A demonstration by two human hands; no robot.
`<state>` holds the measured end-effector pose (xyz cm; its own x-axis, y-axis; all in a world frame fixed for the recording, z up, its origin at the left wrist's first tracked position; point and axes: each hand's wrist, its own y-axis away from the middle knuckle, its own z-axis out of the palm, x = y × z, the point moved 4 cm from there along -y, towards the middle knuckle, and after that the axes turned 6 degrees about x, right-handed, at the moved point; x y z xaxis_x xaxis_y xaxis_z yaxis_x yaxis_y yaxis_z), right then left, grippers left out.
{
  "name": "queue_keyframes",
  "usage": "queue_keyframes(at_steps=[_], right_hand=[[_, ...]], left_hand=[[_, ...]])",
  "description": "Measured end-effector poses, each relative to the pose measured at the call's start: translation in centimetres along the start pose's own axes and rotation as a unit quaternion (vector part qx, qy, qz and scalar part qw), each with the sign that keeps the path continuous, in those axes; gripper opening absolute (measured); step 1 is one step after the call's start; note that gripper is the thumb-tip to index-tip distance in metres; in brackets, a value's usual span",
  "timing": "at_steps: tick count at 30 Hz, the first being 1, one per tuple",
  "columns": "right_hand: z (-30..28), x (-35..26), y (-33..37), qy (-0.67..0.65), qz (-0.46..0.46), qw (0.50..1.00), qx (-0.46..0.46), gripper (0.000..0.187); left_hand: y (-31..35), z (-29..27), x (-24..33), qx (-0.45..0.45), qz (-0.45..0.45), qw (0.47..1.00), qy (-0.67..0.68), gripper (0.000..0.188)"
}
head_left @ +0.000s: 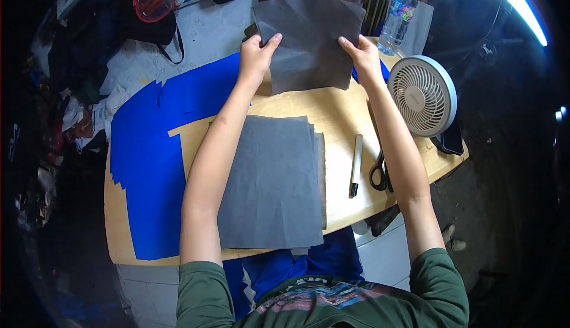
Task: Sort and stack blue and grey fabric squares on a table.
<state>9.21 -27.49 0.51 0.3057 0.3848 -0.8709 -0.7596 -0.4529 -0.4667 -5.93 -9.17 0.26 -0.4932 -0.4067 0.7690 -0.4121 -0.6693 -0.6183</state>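
Between my hands a dark grey fabric sheet (312, 46) is held up above the far edge of the table. My left hand (256, 58) pinches its left side, thumb on the near face. On the opposite side my right hand (362, 58) grips it the same way. A stack of dark grey sheets (270, 179) lies near the table's front edge, its layers slightly uneven at the right. Blue fabric pieces (148, 191) spread over the table's left part.
A pale marker with a black end (356, 165) lies right of the stack, by black-handled scissors (379, 173) partly under my right forearm. A white fan (423, 96) and a water bottle (399, 19) stand at the right of the wooden table (338, 203). Clutter with a red-rimmed basket (155, 3) lies beyond.
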Motion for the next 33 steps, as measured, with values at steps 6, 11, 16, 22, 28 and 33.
queue_keyframes(at_steps=[6,11,16,22,28,33], right_hand=[[1.5,-1.9,-1.9,0.140,-0.007,0.990,0.008,0.027],[-0.1,3.7,-4.5,0.258,0.080,0.963,-0.013,0.047],[0.6,7.0,-4.2,0.411,0.063,0.909,-0.018,0.056],[1.8,3.5,-2.6,0.578,-0.175,0.797,0.010,0.046],[8.2,-3.3,8.2,0.437,-0.041,0.859,-0.265,0.044],[8.4,-1.4,13.0,0.503,-0.030,0.793,-0.342,0.046]], left_hand=[[-1.6,-1.0,1.0,0.009,-0.040,0.994,-0.100,0.026],[-0.8,-0.5,-3.5,-0.013,-0.115,0.972,-0.202,0.024],[-0.1,-2.0,-5.5,-0.038,-0.158,0.898,-0.409,0.031],[1.5,-2.7,2.4,-0.098,0.015,0.836,-0.539,0.027],[8.8,-10.8,8.2,-0.259,0.063,0.802,-0.535,0.031],[11.8,-12.8,5.7,-0.304,0.058,0.769,-0.560,0.044]])
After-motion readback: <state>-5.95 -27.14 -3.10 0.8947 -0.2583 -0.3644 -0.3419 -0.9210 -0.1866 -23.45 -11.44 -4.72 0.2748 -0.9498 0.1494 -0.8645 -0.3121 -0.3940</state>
